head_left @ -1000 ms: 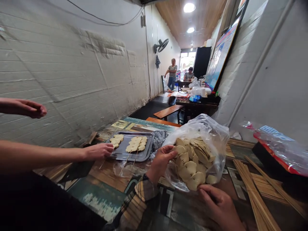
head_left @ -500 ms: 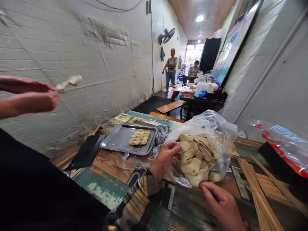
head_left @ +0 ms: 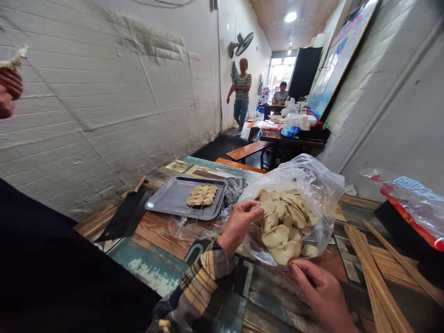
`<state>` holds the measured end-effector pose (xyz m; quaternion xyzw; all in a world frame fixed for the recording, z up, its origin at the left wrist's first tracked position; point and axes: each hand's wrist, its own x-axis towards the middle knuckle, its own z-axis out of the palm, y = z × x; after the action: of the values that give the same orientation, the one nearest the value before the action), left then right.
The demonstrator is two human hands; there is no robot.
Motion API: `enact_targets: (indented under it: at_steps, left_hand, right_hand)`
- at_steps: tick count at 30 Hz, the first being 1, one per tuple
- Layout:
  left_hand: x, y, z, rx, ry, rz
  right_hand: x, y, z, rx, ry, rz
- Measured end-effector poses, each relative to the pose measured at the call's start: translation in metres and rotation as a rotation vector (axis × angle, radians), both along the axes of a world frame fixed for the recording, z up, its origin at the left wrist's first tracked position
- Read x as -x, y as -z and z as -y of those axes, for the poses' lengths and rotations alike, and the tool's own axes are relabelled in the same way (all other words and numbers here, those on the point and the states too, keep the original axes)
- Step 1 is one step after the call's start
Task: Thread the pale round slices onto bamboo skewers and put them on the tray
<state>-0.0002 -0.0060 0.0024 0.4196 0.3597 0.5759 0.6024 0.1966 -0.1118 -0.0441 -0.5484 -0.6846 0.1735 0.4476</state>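
Observation:
An open clear plastic bag [head_left: 328, 194] holds a heap of thin, round, beige slices [head_left: 287, 215], of a food I cannot identify. At the heap's left side, the thumb and fingers of my left hand [head_left: 238, 225] are closed on the edge of one slice [head_left: 266, 206]. My right hand [head_left: 321, 289] is pinched at the bag's front, against the lowest slice [head_left: 286, 253]. What lies between its fingertips, slice edge, bag or a stick end, is hidden. Two skewers of folded beige pieces [head_left: 202, 194] lie on a metal tray [head_left: 161, 202] to the left.
Thin wooden sticks [head_left: 373, 277] lie at the right near a black box with red edging [head_left: 404, 210]. A co-worker's hand [head_left: 9, 90] at far left holds a beige piece. Behind the patterned table [head_left: 156, 263] are a bench [head_left: 247, 151] and two people.
The co-worker's hands have moved up and left, mostly out of view. A person in a striped top at the back has walked nearer. My hands have barely moved.

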Motion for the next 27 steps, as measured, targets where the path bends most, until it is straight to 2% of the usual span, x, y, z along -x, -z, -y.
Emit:
enact_targets:
  at_steps: [10,22,27]
  left_hand:
    - [-0.0032,-0.0015,0.0011,0.021,-0.025,-0.028]
    - [-0.0029,0.0020,-0.0002,0.063,0.011,-0.063]
    - [-0.0020,0.0035,-0.0017,0.114,0.054,0.009]
  right_hand:
    - [0.0019,-0.0045,0.0001,0.011,-0.017,0.003]
    - [0.0013,0.0032,0.0000,0.045,-0.017,0.009]
    - [0.0014,-0.0006,0.0002,0.048,-0.009,-0.014]
